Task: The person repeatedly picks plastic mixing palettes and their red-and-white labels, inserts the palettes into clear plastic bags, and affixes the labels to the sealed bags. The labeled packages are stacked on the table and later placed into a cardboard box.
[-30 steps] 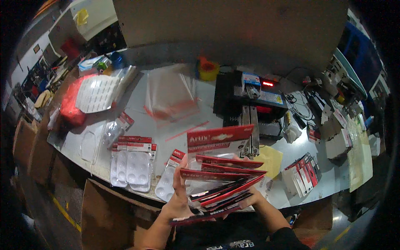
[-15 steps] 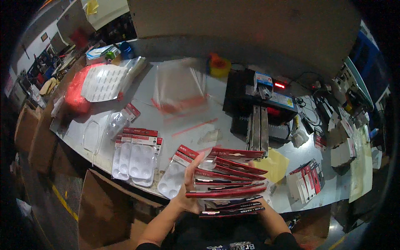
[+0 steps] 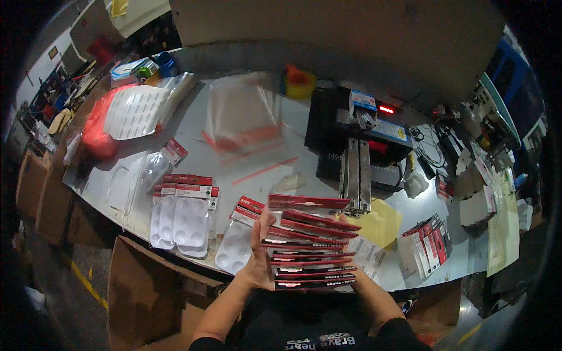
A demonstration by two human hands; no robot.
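A thick stack of flat red-topped packs (image 3: 309, 243) lies level between both my hands, near the table's front edge. My left hand (image 3: 261, 257) grips its left side with the thumb up along the edge. My right hand (image 3: 351, 270) is mostly hidden under the stack's right side. Just left of the stack a packed white palette (image 3: 237, 245) lies on the grey table (image 3: 234, 158). Further left sits a small pile of packed white palettes (image 3: 181, 213).
A black sealing machine (image 3: 363, 146) stands at the right rear. Clear bags (image 3: 243, 114) lie at centre rear, with a red bag with white trays (image 3: 126, 114) at the left. Red packs (image 3: 427, 245) and yellow paper (image 3: 380, 225) lie at the right. An open cardboard box (image 3: 152, 292) stands below.
The fanned, tilted packs have been squared into a level stack and drawn closer to me. The view has shifted slightly toward the table's left side.
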